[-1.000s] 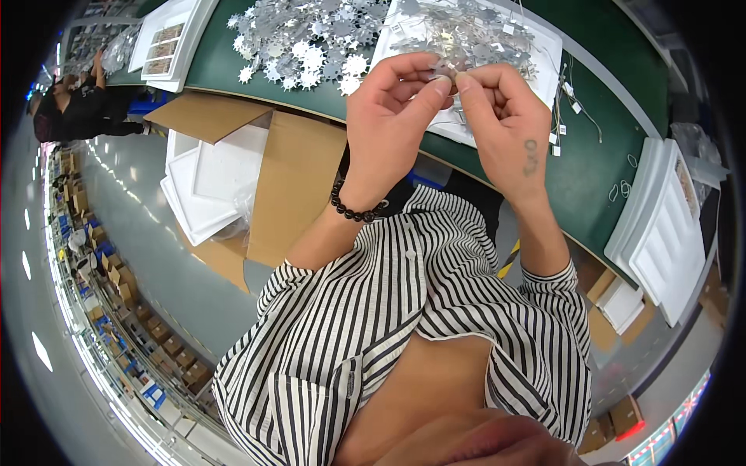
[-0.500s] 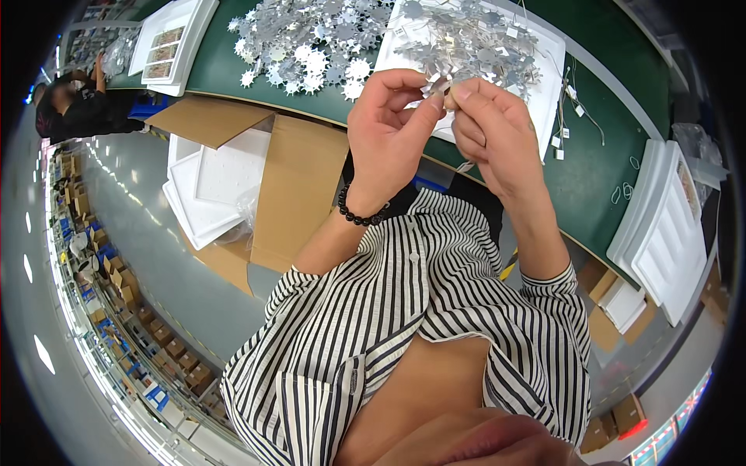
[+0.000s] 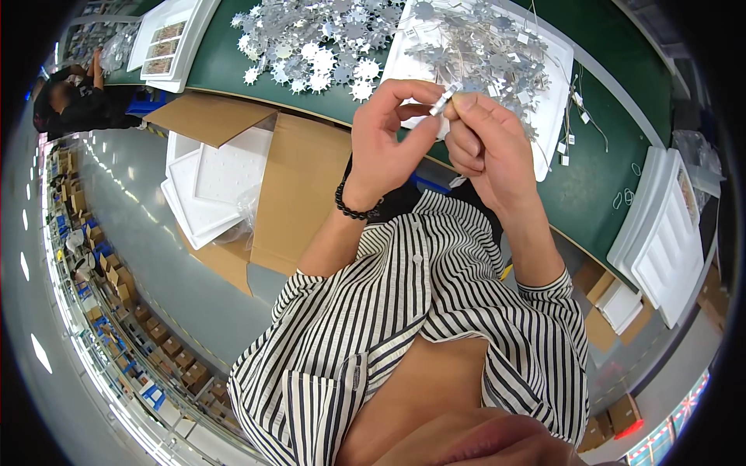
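My right hand [image 3: 497, 147] is closed in a pinch, thumb against fingers, on a small white-and-silver piece [image 3: 443, 102] that sticks out toward the left. Beside it, my left hand [image 3: 390, 144] has thumb and forefinger apart around that piece, the forefinger tip close to it. Whether that tip touches cannot be told. Just beyond both hands lies a white tray [image 3: 561, 58] heaped with star-shaped metal plates [image 3: 497, 62] that carry thin wires and small white tags. A large pile of bare silver star-shaped plates [image 3: 318, 46] is spread on the green table left of the tray.
A few wired pieces [image 3: 579, 105] lie on the green table [image 3: 602, 167] right of the tray. White foam trays [image 3: 660, 233] are at the right edge. An open cardboard box [image 3: 299, 186] with white foam sheets stands at the left. A person [image 3: 78, 105] works at the far left.
My left thumb and forefinger have spread apart from their pinch, leaving the small piece in my right fingers. Both hands have come slightly nearer to me.
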The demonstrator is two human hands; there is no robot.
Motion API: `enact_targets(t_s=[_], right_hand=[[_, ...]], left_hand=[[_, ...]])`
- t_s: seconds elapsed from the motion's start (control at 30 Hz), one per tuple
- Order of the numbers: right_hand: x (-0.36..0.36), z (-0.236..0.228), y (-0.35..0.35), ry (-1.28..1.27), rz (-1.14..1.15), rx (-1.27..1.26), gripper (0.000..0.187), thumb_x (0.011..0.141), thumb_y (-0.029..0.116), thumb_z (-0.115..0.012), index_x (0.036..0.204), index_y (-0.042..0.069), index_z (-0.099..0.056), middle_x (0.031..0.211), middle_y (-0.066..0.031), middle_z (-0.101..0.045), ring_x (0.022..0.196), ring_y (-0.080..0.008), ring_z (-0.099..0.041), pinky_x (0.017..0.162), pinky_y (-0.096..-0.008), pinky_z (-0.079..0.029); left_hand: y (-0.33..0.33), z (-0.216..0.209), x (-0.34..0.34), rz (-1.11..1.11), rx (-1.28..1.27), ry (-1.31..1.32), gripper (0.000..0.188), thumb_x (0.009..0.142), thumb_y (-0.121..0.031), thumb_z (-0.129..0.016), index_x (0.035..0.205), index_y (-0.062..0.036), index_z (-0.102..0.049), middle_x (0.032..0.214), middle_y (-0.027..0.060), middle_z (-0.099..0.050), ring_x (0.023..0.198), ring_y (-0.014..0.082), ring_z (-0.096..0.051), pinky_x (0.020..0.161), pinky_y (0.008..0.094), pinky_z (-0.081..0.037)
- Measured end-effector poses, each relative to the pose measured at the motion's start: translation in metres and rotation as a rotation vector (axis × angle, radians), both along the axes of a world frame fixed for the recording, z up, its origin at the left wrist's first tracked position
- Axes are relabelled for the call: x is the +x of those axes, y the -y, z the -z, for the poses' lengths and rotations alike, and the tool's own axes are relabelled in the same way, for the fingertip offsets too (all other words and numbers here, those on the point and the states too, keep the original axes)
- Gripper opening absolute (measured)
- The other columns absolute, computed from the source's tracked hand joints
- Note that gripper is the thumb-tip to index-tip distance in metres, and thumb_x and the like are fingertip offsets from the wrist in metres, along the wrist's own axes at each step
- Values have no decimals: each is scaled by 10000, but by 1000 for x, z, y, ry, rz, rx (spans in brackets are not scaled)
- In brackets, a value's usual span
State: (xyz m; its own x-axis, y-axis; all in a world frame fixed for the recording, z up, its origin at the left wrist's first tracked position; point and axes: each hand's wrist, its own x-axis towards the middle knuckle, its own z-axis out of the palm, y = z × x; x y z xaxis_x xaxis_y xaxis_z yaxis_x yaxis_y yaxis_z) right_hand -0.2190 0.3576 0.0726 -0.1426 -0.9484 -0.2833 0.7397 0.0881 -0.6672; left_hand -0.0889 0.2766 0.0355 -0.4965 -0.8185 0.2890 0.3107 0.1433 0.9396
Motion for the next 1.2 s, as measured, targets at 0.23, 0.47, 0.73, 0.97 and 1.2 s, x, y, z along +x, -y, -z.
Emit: enact_targets(t_s=[0.23,0.47,0.73,0.97,1.2], right_hand=[[-5,10,-7,-107,-29,30,140,1037,144,-534,1017,23,-600,627,20,-447,478,-31,-291,426,-186,-182],[0,6,-2,-196,91,81,128,998,132,-607,1053,21,-641,734,-14,-520,547,-42,-363,471,-182,-244],[-24,1,12,-1197,73,0,163,938,148,-683,1032,16,-676,856,-51,-614,707,-126,-514,631,-239,-413],[-49,2,45,-1967,221,-156,269,907,199,-716,1114,28,-693,962,-83,-684,911,-237,-601,812,-308,-490],[-94,-12,-8,-1649,600,195,349,939,288,-704,1190,46,-704,945,-64,-687,868,-178,-613,782,-283,-501]], left_hand=[[16,-16,3,131,399,19,171,924,-28,-671,1092,2,-680,959,75,-715,842,106,-623,760,220,-520],[16,-14,0,124,226,226,137,947,-90,-674,1034,10,-709,876,54,-715,741,86,-606,661,196,-499],[37,-24,7,-126,255,157,157,952,-142,-686,1005,6,-699,874,61,-721,691,92,-603,594,196,-468],[93,21,21,-684,-314,561,259,889,-213,-732,1020,7,-691,879,100,-728,702,203,-640,641,295,-511],[120,43,26,-726,-298,747,313,852,-260,-711,1041,-12,-738,854,66,-729,729,195,-627,698,322,-514]])
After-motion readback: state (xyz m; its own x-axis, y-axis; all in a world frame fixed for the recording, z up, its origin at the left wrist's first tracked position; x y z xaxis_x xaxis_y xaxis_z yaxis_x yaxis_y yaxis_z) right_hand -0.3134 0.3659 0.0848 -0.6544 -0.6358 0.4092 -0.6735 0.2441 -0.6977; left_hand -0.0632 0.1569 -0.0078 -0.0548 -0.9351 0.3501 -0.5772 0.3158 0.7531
